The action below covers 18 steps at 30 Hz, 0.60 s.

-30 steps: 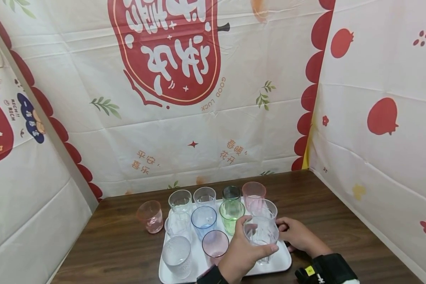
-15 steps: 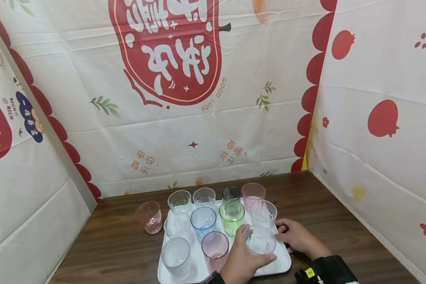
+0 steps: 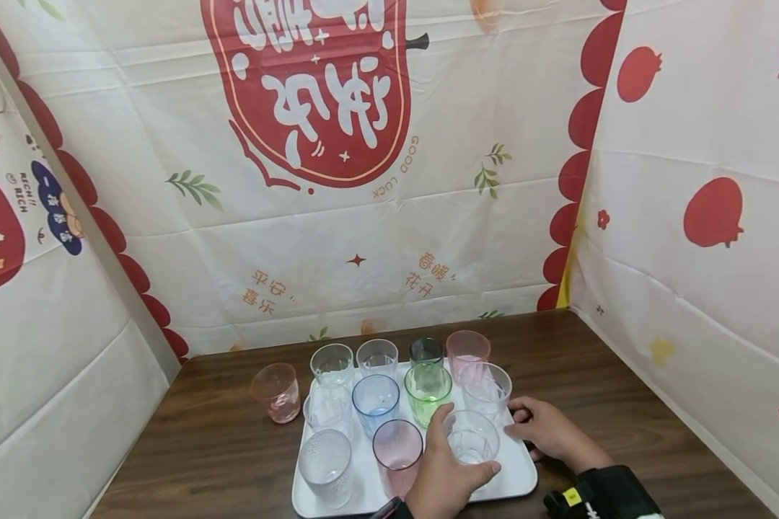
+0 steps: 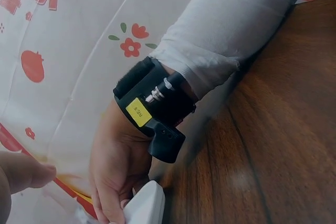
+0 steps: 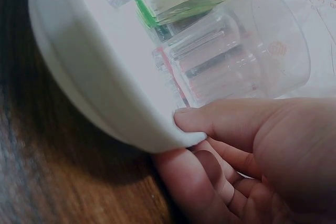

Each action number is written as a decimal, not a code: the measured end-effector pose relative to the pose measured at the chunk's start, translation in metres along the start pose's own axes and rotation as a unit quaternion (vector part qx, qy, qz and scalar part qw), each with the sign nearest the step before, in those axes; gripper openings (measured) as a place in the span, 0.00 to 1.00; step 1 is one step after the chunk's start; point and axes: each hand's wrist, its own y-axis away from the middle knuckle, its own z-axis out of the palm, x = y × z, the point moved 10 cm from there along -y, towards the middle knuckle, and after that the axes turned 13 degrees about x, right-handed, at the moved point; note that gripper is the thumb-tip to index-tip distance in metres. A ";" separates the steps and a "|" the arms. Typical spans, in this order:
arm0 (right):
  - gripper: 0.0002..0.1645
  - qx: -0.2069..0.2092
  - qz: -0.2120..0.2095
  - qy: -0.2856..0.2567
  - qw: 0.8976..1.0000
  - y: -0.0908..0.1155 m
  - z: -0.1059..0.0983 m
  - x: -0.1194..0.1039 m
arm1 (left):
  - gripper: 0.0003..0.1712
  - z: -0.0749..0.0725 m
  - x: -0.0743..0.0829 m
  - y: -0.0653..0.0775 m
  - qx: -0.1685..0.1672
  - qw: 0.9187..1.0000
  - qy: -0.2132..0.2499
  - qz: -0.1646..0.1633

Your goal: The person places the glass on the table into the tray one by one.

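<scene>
My left hand (image 3: 444,461) wraps its thumb and fingers around a clear glass (image 3: 472,440) at the front right of the white tray (image 3: 516,483). In the left wrist view only the thumb (image 4: 23,174) of that hand shows, at the left edge. At the tray's right side my right hand (image 3: 545,429) pinches the rim, thumb on top and fingers beneath, as the right wrist view shows. Just behind the held glass stands another clear glass (image 3: 487,389). A purple glass (image 3: 397,447) is left of my left hand.
Also on the tray are a blue glass (image 3: 376,404), a green glass (image 3: 428,393), a dark glass (image 3: 426,350), a pink glass (image 3: 468,353) and several clear ones. Another pink glass (image 3: 279,393) stands on the wooden table (image 3: 208,432), left of the tray. Printed cloth (image 3: 337,238) walls surround the table.
My left hand and the clear glass have come down toward the tray's front right corner. The right hand keeps its place at the tray's edge.
</scene>
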 end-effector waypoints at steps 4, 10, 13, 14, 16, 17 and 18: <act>0.32 -0.004 0.006 0.001 1.000 -0.001 0.001 0.001 | 0.55 0.000 0.007 0.000 0.005 0.999 -0.012 0.029; 0.31 -0.011 0.008 0.000 1.000 -0.002 0.003 0.003 | 0.48 -0.006 0.030 0.004 0.016 0.994 -0.036 0.106; 0.31 -0.008 0.003 0.000 1.000 -0.001 0.002 0.002 | 0.44 -0.012 0.047 0.008 0.006 0.990 -0.030 0.138; 0.31 -0.007 0.003 0.000 1.000 -0.001 0.002 0.002 | 0.43 -0.014 0.053 0.009 -0.004 0.989 -0.026 0.148; 0.31 -0.004 0.003 0.001 1.000 -0.001 0.002 0.001 | 0.39 -0.018 0.063 0.011 -0.041 0.988 -0.012 0.150; 0.31 -0.003 0.002 0.002 1.000 -0.001 0.002 0.000 | 0.37 -0.020 0.066 0.012 -0.066 0.987 -0.001 0.145; 0.31 -0.003 0.001 0.002 1.000 -0.001 0.002 0.000 | 0.35 -0.023 0.069 0.013 -0.097 0.986 0.011 0.135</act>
